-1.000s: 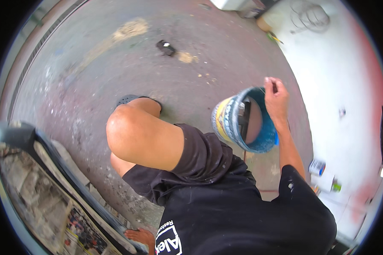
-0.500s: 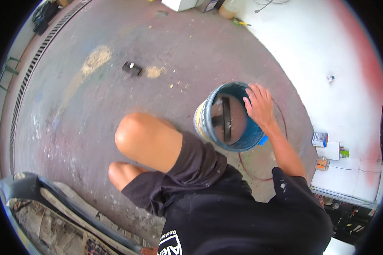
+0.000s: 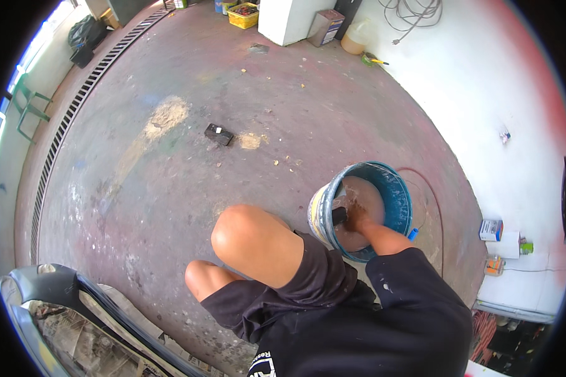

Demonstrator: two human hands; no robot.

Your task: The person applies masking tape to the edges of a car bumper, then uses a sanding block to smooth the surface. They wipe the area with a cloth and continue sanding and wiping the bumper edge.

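My right hand [image 3: 359, 218] reaches down into a blue bucket [image 3: 396, 188] of murky, pinkish-brown water [image 3: 366, 190]. Its fingers are under the surface, so their grip is hidden. Just left of the hand, the end of a black block-like piece [image 3: 339, 216] shows above the water; the rest of it is covered. Whether the hand touches this piece I cannot tell. My left hand is out of view.
A hose [image 3: 435, 195] curves past the bucket's right side. On the floor ahead lies a small black block [image 3: 219, 134] by sandy patches. A grey bumper [image 3: 50, 286] with newspaper stands at lower left. A white wall [image 3: 459, 94] rises at right.
My right hand has gone from the bucket's rim down into the water. The long dark piece that showed in the bucket is now mostly hidden. The view has shifted, showing more of the floor ahead.
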